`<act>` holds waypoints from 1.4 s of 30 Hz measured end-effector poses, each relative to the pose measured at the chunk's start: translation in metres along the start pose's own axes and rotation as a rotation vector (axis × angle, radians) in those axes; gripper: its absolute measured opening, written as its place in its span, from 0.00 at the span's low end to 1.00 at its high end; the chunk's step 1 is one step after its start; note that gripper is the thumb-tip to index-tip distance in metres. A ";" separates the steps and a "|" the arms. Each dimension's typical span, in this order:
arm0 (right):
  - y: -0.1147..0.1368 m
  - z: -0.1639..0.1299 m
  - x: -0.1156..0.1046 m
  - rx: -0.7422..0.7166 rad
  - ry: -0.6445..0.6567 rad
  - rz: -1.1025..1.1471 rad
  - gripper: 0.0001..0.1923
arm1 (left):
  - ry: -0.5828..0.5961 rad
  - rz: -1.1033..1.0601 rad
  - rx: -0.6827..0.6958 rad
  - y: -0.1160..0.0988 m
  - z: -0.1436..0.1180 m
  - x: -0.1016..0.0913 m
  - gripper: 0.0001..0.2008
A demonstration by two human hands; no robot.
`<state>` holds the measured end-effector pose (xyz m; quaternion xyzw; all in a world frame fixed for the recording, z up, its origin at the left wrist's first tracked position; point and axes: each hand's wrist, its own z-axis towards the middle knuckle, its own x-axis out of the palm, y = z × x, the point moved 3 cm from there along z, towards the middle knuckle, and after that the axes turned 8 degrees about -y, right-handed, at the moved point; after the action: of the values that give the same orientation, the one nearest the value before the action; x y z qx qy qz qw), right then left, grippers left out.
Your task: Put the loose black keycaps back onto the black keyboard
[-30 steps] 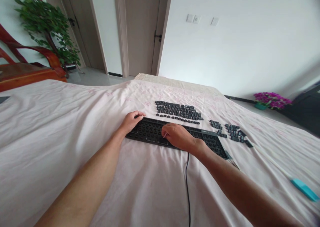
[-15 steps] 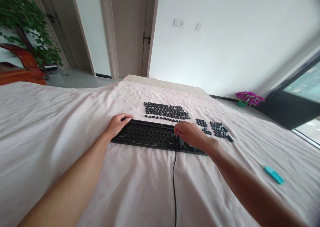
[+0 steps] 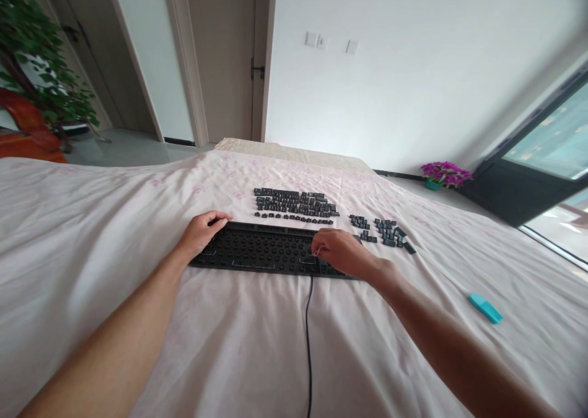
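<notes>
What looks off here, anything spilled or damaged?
The keyboard looks odd: its visible part shows bare key positions without caps. Black keycaps lie loose on the sheet beyond it, with a smaller cluster to the right. Rough rows suggest they were laid out, not spilled. No clear damage shows.

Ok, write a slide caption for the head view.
Left hand at one end of a long black keyboard, right hand over its bare key rows, small black keycaps lying beyond.

Keycaps (image 3: 298, 204) bar way beyond keyboard (image 3: 264, 246); sheet (image 3: 105, 222) passable at left.
</notes>
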<state>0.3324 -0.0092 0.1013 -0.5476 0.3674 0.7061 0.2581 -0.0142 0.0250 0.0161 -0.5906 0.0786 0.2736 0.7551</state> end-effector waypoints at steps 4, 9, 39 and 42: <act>0.027 0.012 0.018 -0.107 0.028 0.060 0.12 | 0.007 -0.001 0.006 -0.001 -0.001 0.000 0.18; 0.030 0.013 0.019 -0.104 0.127 -0.081 0.12 | 0.010 -0.007 0.006 0.001 0.000 0.001 0.18; -0.064 -0.085 -0.022 0.447 -0.163 0.066 0.10 | 0.058 0.101 -0.019 0.014 0.005 -0.001 0.19; -0.092 -0.115 -0.017 0.552 -0.300 0.116 0.10 | 0.082 0.133 -0.067 0.018 0.007 -0.001 0.21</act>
<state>0.4751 -0.0459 0.0811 -0.3249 0.5336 0.6662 0.4074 -0.0254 0.0346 0.0031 -0.6196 0.1395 0.3013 0.7113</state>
